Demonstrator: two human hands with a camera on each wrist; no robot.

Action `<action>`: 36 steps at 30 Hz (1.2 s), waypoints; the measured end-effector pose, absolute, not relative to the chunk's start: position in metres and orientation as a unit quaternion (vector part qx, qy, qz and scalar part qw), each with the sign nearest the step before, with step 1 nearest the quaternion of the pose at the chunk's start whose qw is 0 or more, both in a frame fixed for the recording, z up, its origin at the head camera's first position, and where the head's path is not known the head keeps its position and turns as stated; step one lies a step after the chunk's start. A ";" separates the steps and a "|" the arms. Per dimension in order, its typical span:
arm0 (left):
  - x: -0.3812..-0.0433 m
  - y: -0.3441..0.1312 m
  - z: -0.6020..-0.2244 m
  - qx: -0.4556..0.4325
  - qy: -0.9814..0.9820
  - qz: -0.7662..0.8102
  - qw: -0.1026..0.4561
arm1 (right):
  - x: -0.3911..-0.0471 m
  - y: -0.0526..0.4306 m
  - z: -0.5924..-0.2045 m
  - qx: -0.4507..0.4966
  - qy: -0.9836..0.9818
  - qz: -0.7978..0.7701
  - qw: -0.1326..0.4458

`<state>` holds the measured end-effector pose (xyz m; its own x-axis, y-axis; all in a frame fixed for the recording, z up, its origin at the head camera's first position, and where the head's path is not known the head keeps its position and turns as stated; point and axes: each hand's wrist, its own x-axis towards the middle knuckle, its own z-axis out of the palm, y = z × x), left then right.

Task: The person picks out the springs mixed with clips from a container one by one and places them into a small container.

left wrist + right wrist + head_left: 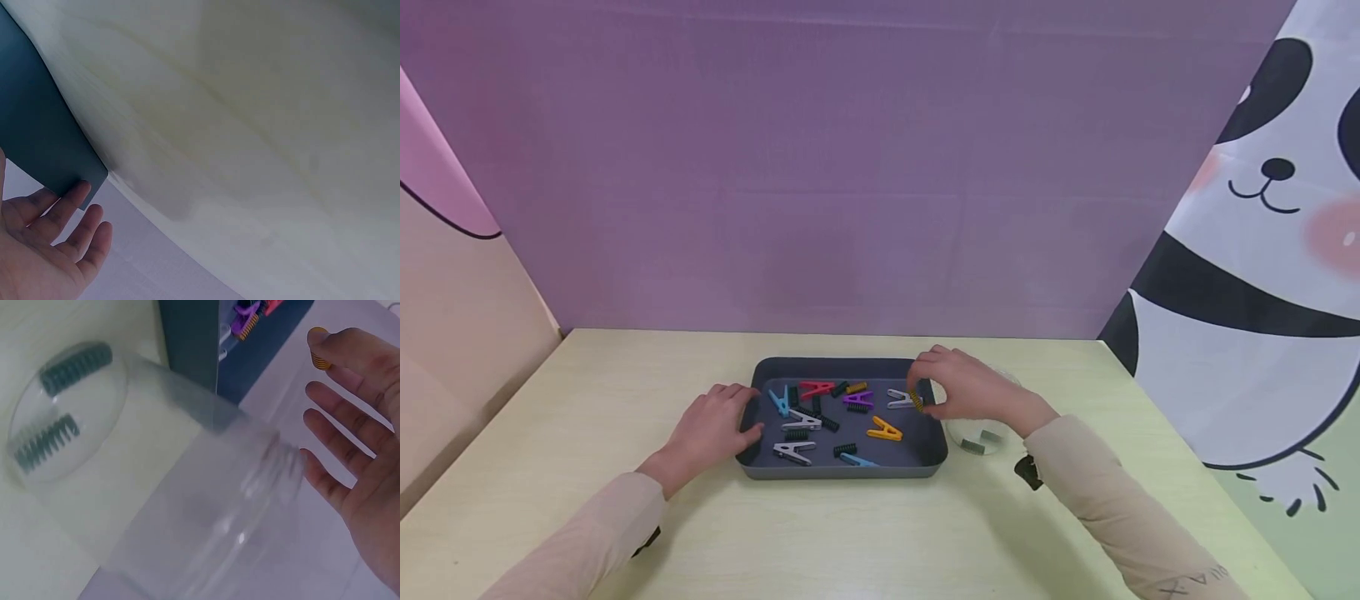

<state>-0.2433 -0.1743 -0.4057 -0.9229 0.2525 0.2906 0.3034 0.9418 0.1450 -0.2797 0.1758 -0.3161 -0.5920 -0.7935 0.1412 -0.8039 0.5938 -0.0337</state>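
Note:
A dark grey tray (842, 472) holds colourful plastic clips and coil springs. My left hand (711, 429) rests at the tray's left edge with its fingers loosely spread. In the left wrist view, fingertips (82, 190) touch the tray's outer wall (50, 119). Over the tray's right edge, my right hand (958, 385) pinches a small yellow spring (319, 357) between thumb and index finger, its other fingers apart. Just beside that hand stands a clear plastic jar (181, 506), with dark springs (47, 444) at its bottom.
In the tray lie a red clip (817, 388), a purple clip (857, 398), an orange clip (884, 429), several white and blue clips, and dark springs (845, 450). The pale wooden table (850, 542) meets a purple backdrop (835, 208) at its far edge.

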 end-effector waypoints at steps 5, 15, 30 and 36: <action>-0.243 -0.174 -0.406 -0.140 -0.977 -0.094 0.130 | -0.283 0.187 -0.311 0.424 -0.902 0.054 0.058; -0.243 -0.174 -0.406 -0.142 -0.977 -0.092 0.133 | -0.285 0.214 -0.304 0.388 -0.915 0.083 0.074; -0.244 -0.174 -0.407 -0.139 -0.977 -0.091 0.131 | -0.287 0.247 -0.307 0.346 -0.930 0.093 0.084; -0.244 -0.174 -0.406 -0.137 -0.978 -0.091 0.125 | -0.286 0.253 -0.313 0.331 -0.936 0.092 0.074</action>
